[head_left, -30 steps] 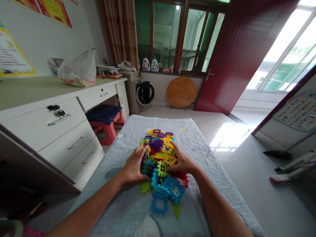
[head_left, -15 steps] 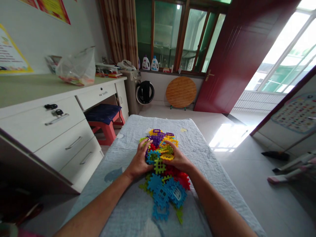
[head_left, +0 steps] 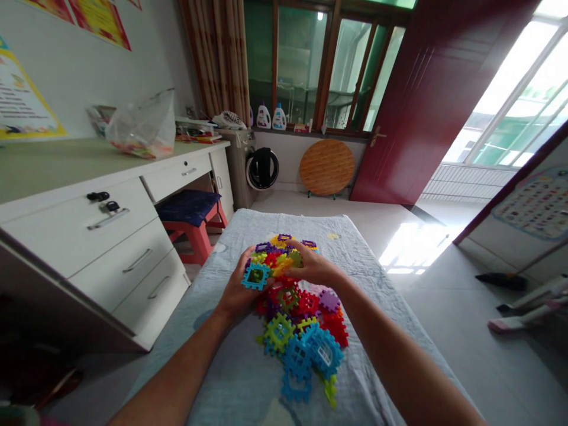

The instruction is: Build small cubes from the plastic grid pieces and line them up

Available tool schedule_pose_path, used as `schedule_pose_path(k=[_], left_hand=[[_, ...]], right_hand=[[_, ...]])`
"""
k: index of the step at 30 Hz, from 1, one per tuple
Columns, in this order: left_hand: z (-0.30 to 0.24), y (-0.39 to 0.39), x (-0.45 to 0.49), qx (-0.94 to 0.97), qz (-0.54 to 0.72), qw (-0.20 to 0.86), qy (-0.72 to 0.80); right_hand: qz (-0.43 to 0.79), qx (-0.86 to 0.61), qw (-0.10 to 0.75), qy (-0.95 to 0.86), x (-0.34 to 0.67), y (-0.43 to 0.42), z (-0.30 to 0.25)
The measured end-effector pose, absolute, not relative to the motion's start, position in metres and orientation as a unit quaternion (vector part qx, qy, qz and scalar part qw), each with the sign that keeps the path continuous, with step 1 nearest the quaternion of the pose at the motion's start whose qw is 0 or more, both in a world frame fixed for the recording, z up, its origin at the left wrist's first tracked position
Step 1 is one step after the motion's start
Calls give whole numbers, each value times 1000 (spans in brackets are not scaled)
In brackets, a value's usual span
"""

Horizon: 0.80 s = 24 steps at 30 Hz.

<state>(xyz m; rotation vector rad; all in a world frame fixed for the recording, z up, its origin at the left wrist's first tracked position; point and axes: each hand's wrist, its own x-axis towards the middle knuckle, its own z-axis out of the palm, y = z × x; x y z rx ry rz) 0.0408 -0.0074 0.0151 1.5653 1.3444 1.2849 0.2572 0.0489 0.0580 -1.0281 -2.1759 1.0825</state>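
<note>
While we seemingly gather toothed multicoloured plastic tiles:
left hand, right hand, fingers curled round; next needs steadiness.

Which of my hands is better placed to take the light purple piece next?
Probably your right hand: it's nearer the light purple piece, on the same side of the pile. Your left hand is across, behind the blue square frame.

Toothed toy pieces in blue, red, lime, purple and yellow; cloth, pale blue-grey, patch-patterned; stool, coral, navy-topped; round tabletop, orange-brown wood grain; door, dark red.
</note>
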Motion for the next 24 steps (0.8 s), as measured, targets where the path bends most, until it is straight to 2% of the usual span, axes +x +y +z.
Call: schedule_pose_path(k=[3, 8, 13, 17, 21, 24], left_hand=[[13, -6, 30, 609, 470, 332, 546], [5, -2, 16, 646, 444, 256, 565], [-5, 1, 11, 721, 402, 227, 517], [-10, 2, 8, 731, 389, 241, 506], [-10, 1, 9, 718, 387, 238, 526], [-9, 0, 11, 726, 380, 226, 526]], right_hand=[[353, -395, 165, -832, 267, 56, 73], [203, -475, 115, -849, 266, 89, 84], [130, -564, 71, -813, 241, 126, 60], [128, -601, 67, -786, 227, 143, 37], [186, -571, 30, -799, 226, 145, 29], [187, -543, 36, -818, 230, 137, 29]])
